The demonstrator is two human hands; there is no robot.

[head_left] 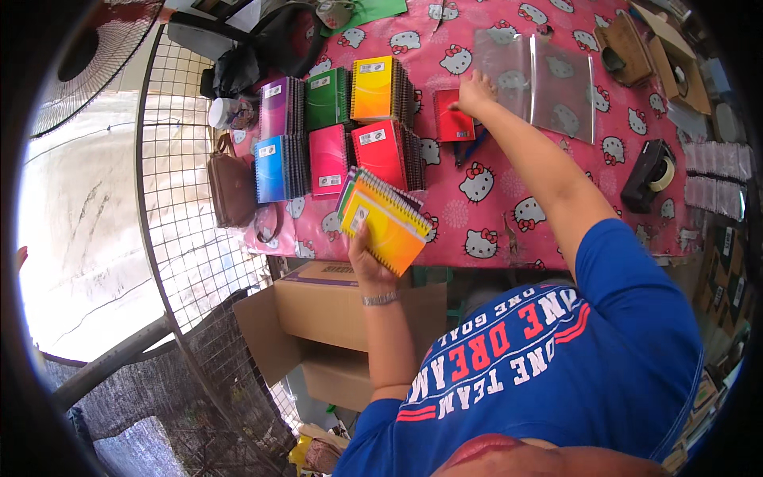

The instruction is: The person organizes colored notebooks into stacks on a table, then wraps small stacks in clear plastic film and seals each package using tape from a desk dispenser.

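Observation:
My left hand (367,256) grips a fanned stack of spiral notebooks (386,221), the top one orange and yellow, held over the near table edge. My right hand (474,93) reaches far across the pink cartoon-print tablecloth (509,191) and rests on a small red notebook (453,122). Just right of that hand lie clear plastic sleeves (548,83). Left of it stand piles of spiral notebooks: purple (277,106), green (327,97), orange (377,86), blue (274,168), pink (327,160) and red (381,151).
A black tape dispenser (648,175) sits at the right, with small clear packets (715,179) beyond it. An open cardboard box (334,318) stands under the table. A wire mesh panel (187,207), a brown bag (230,189) and a fan (95,56) are at the left.

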